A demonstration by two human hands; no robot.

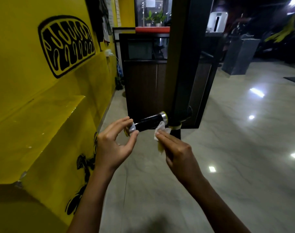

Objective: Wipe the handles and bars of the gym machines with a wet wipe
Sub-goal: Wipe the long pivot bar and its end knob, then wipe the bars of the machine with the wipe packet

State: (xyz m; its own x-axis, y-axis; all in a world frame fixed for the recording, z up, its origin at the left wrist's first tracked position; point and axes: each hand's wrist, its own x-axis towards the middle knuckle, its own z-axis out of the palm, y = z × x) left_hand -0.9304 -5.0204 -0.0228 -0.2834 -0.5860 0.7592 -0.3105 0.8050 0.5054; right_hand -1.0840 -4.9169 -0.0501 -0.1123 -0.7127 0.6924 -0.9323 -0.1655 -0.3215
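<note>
A yellow wall (25, 106) with black painted designs fills the left side, and a glossy pale floor (235, 148) spreads out to the right. A dark wooden cabinet (143, 84) stands straight ahead, with a tall black post (182, 64) beside it. A short black handle (148, 122) juts out from the foot of the post towards the camera (it has a silver cap at each end).

The left grip (113, 145) is partly closed. Its fingers curl over the near silver cap (132, 127) from above while the thumb presses up from below, pinching that end. The right grip (178, 152) reaches in from the right with its fingers nearly straight and held together. It clamps a crumpled white wet wipe (161, 130) against the thumb side. The wipe's upper edge lies against the underside of the handle's far end, just below the far silver cap (164, 117), and a loose fold hangs beneath the fingers.
</note>
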